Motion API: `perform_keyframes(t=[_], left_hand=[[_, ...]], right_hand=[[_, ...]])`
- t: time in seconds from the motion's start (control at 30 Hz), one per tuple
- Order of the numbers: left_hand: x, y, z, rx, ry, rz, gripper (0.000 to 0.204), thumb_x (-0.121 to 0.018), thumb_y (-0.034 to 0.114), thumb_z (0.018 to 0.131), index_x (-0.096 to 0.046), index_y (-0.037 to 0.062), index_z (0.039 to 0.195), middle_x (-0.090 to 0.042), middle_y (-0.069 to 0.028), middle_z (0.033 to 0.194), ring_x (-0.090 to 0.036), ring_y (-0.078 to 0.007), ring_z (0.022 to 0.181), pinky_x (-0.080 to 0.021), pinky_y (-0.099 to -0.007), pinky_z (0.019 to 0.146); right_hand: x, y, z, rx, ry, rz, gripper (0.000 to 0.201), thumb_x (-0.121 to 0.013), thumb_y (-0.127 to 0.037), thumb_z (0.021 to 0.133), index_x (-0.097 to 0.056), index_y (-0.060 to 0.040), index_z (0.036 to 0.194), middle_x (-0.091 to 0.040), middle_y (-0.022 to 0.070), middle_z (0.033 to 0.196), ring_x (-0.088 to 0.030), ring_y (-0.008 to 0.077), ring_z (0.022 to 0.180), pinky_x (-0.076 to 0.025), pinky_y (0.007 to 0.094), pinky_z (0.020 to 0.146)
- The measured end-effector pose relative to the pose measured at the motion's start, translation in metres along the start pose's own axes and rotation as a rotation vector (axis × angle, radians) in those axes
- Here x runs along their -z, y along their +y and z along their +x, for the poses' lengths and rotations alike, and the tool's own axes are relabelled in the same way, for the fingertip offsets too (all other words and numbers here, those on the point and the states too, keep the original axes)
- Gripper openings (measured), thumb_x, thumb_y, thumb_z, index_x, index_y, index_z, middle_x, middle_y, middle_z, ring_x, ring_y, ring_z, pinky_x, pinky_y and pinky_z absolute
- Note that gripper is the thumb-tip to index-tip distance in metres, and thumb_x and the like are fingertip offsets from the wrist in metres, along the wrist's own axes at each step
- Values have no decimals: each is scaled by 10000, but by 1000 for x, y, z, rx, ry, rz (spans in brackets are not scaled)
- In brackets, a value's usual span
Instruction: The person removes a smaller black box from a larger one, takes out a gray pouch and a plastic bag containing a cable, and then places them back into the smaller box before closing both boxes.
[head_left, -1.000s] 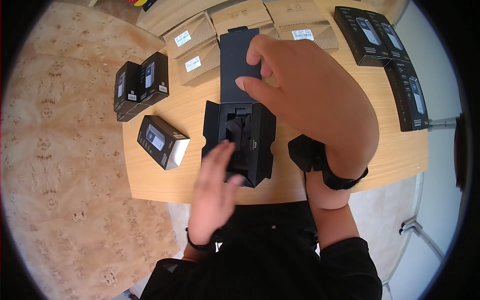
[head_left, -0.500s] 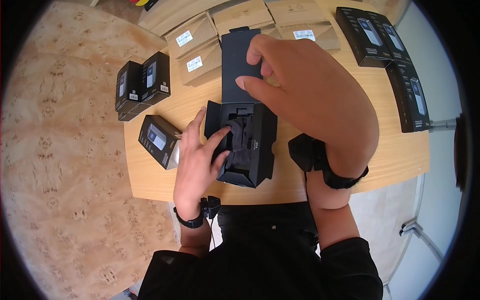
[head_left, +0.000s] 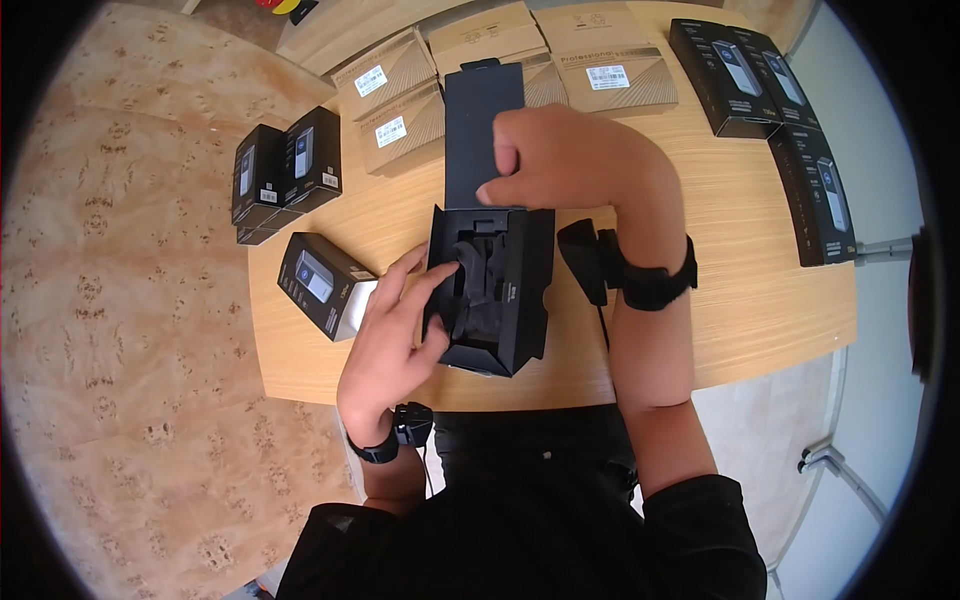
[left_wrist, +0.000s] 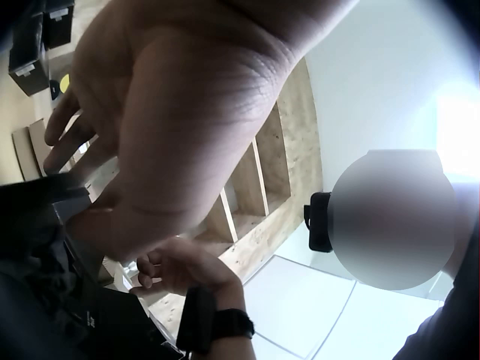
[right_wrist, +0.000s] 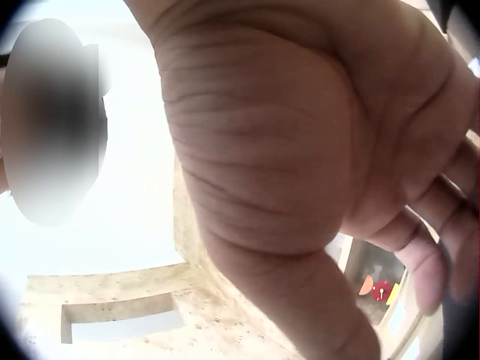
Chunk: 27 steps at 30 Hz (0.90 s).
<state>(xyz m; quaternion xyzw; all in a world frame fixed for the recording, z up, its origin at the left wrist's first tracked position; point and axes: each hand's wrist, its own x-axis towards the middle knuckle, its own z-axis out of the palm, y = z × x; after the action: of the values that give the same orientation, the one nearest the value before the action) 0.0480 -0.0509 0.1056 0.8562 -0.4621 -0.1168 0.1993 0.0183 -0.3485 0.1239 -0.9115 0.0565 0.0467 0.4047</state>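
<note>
An opened black box [head_left: 530, 300] stands at the front middle of the table, its long lid flap [head_left: 470, 130] folded back away from me. Inside lies a dark grey, soft-looking item [head_left: 478, 275]; its kind does not show. My left hand [head_left: 385, 345] lies along the box's left side, fingers extended, with the index fingertip and thumb over the left edge. Over the lid flap hovers my right hand [head_left: 575, 160], fingers loosely bent with nothing between them. In the right wrist view the right palm [right_wrist: 277, 142] fills most of the picture.
A black printed box [head_left: 322, 285] lies tilted left of the open one. More black boxes [head_left: 285, 165] are stacked at the left, others [head_left: 735, 80] at the right. Several brown cartons [head_left: 610, 65] line the back. The table's front edge [head_left: 540, 400] is close to my body.
My left hand came in from the front to the box's left side, and the left side flap now stands more upright. The right hand has shifted slightly nearer to me and left-tilted at the wrist.
</note>
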Motion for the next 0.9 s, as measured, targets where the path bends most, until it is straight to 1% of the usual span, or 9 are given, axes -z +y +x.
perform_keyframes(t=[0.07, 0.23, 0.37, 0.47, 0.57, 0.63, 0.67, 0.77, 0.9], left_hand=[[-4, 4, 4, 52, 52, -19, 645, -751, 3, 850, -579, 98, 1464, -580, -201, 1409, -581, -384, 1313, -467, -432, 1102], [-23, 30, 10, 125, 182, -83, 575, -784, -23, 848, -619, 50, 1394, -635, -164, 1240, -650, -347, 1161, -536, -395, 946], [-35, 21, 3, 83, 208, 11, 540, -786, -15, 850, -628, 36, 1364, -624, -159, 1222, -643, -352, 1114, -525, -400, 950], [-37, 17, -3, 85, 194, -5, 496, -769, 13, 871, -636, 25, 1349, -618, -163, 1235, -633, -356, 1110, -508, -397, 978], [-34, 11, -10, 50, 163, -48, 463, -739, 67, 908, -639, 18, 1358, -607, -169, 1271, -608, -361, 1149, -489, -394, 1013], [-33, 9, -15, 28, 130, -48, 458, -719, 109, 929, -639, 19, 1371, -590, -170, 1314, -585, -361, 1195, -477, -391, 1034], [-33, 10, -18, 45, 113, -53, 488, -731, 143, 926, -631, 17, 1386, -579, -172, 1335, -569, -366, 1217, -466, -402, 1047], [-33, 17, -24, 78, 71, -2, 632, -782, 265, 895, -589, -6, 1432, -541, -188, 1389, -528, -390, 1274, -433, -439, 1087], [-49, 46, -21, 114, 72, 208, 967, -865, 458, 783, -485, -90, 1483, -494, -248, 1432, -494, -438, 1306, -394, -492, 1119]], right_hand=[[-7, -2, 5, 84, -24, -18, 405, -826, -388, 831, -657, -36, 936, -697, 111, 795, -681, 256, 752, -527, 381, 677], [-15, -4, 9, 45, 23, -27, 429, -833, -383, 816, -654, -16, 948, -705, 129, 796, -690, 268, 756, -530, 393, 668], [-10, -6, 7, -60, 17, -54, 447, -832, -393, 809, -653, -7, 949, -710, 142, 780, -695, 279, 751, -534, 400, 666], [-10, -10, 9, -32, -15, -103, 449, -830, -398, 808, -655, -5, 939, -710, 143, 766, -701, 285, 746, -541, 395, 670], [-5, -22, 4, -12, -152, -4, 451, -821, -405, 815, -660, 2, 924, -713, 145, 767, -706, 293, 746, -545, 401, 676], [-14, -19, 5, 54, -55, -17, 456, -814, -412, 821, -663, 8, 918, -716, 154, 788, -708, 311, 770, -547, 412, 691], [-18, -17, 6, 86, -7, -24, 459, -810, -415, 824, -664, 11, 915, -717, 159, 799, -709, 319, 783, -548, 418, 699], [-21, -11, 13, -54, 111, -137, 469, -802, -422, 831, -667, 18, 921, -714, 181, 847, -703, 348, 834, -548, 434, 726], [-30, 15, 11, 65, 281, -151, 457, -786, -410, 846, -659, 25, 903, -722, 201, 852, -713, 372, 854, -556, 444, 744]])
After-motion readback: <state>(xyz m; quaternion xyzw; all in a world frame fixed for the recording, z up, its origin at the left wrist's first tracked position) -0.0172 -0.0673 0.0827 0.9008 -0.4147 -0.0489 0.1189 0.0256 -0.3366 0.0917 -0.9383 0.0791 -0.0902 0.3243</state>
